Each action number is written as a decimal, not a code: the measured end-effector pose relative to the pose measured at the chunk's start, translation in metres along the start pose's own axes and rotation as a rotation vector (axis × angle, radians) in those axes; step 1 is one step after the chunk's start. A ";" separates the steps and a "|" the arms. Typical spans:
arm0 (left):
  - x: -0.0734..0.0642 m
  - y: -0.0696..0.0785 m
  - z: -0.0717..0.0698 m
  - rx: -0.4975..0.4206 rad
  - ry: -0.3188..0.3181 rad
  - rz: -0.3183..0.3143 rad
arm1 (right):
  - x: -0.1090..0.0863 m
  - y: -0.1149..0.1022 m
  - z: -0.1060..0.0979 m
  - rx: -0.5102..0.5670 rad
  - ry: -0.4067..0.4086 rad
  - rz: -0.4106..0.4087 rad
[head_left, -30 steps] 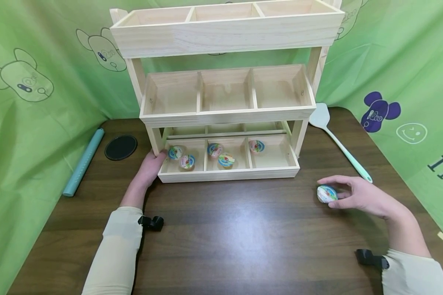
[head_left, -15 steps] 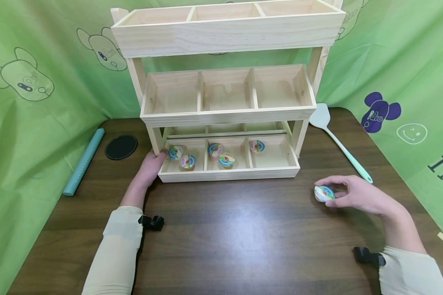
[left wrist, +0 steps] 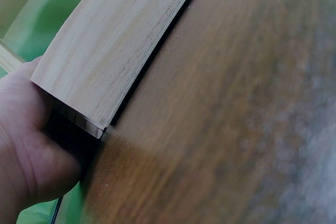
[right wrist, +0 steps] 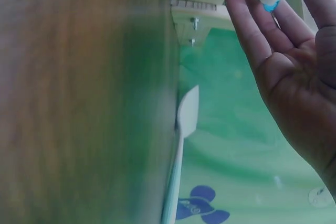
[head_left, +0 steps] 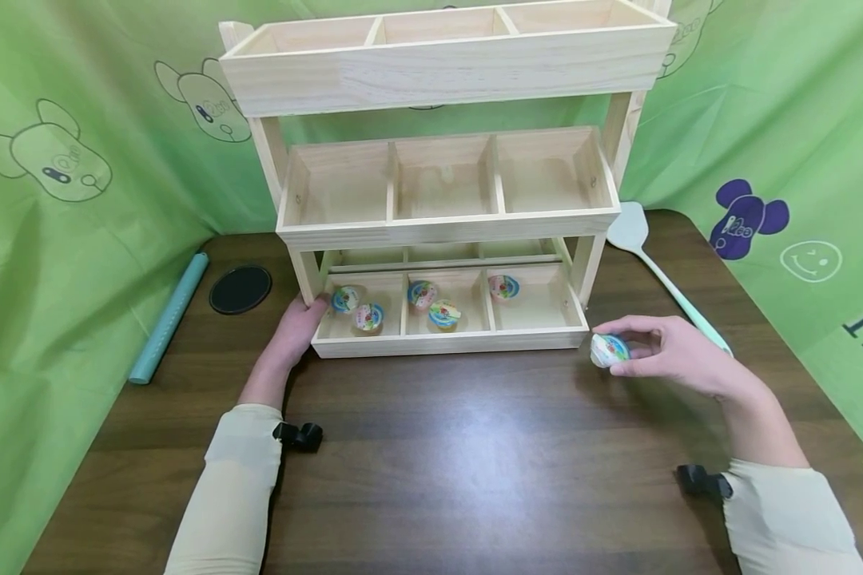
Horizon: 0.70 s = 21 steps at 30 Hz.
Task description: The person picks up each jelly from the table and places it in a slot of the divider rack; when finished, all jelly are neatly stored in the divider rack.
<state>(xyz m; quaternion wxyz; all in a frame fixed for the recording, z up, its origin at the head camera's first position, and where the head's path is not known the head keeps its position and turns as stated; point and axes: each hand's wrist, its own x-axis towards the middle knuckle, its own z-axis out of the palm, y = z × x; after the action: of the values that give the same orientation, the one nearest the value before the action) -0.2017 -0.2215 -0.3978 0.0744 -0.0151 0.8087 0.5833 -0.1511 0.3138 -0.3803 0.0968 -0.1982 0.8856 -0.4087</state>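
Note:
A three-tier wooden shelf (head_left: 431, 231) stands at the back of the table. My left hand (head_left: 295, 331) holds the left end of its bottom tray (head_left: 446, 345); in the left wrist view the fingers pass behind the wooden end and are partly hidden. My right hand (head_left: 679, 359) pinches a small jelly cup (head_left: 607, 350) with a blue printed lid, just off the tray's front right corner. Several similar cups lie in the tray: a pair in the left compartment, a pair in the middle, and a pink cup (head_left: 504, 287) in the right one.
A pale green spatula (head_left: 679, 295) lies right of the shelf, behind my right hand. To the left are a black round disc (head_left: 240, 289) and a blue-green tube (head_left: 169, 319). Green printed cloth (head_left: 784, 144) surrounds the brown table (head_left: 431, 471).
My right hand has carried the jelly cup leftward and away from me, closer to the bottom tray's right corner. The left hand keeps its place on the shelf.

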 end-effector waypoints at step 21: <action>0.021 -0.034 -0.003 0.011 0.032 0.042 | 0.046 -0.017 0.009 -0.043 0.080 -0.010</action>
<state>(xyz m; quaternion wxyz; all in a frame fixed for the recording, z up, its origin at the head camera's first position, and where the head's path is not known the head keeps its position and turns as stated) -0.2188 -0.2340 -0.4320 0.0494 -0.0069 0.8131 0.5800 -0.1850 0.2778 -0.3733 0.0549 -0.1880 0.8963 -0.3978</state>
